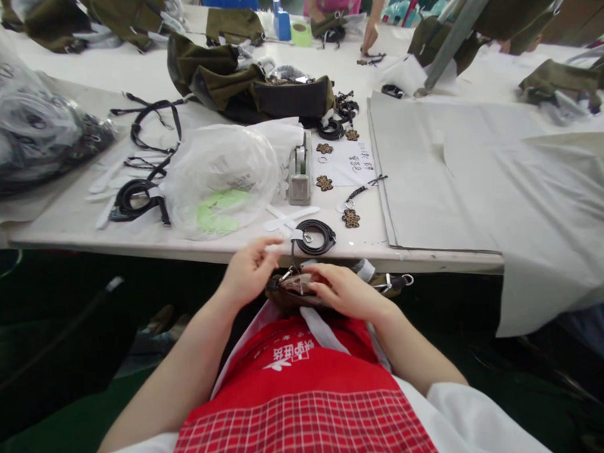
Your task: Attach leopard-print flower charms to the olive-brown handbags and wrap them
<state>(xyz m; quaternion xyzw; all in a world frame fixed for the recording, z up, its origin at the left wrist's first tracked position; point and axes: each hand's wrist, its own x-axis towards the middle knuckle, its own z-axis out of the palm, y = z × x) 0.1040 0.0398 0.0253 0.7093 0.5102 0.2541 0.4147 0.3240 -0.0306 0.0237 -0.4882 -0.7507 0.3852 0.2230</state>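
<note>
On my lap, against the table edge, lies a small olive and dark brown bag (pixel 290 299) with metal clasps. My right hand (pixel 345 290) is closed at its opening, fingers bent over the edge and partly hidden. Left of the bag, my left hand (pixel 250 274) is raised with thumb and fingers pinched on a small white strip (pixel 273 247). A coiled black strap (pixel 316 238) with a metal hook rests on the table edge just beyond both hands, a white band around it. Two crossed white strips (pixel 292 217) lie behind the coil.
A grey tape dispenser (pixel 299 170) stands beside a clear plastic bag (pixel 219 170). Leopard-print flower charms (pixel 350 218) lie to the right, near grey sheets (pixel 440 180). Black straps (pixel 135 197) lie left. Behind is a larger olive bag (pixel 276 97); across the table, another person's hand (pixel 370 36).
</note>
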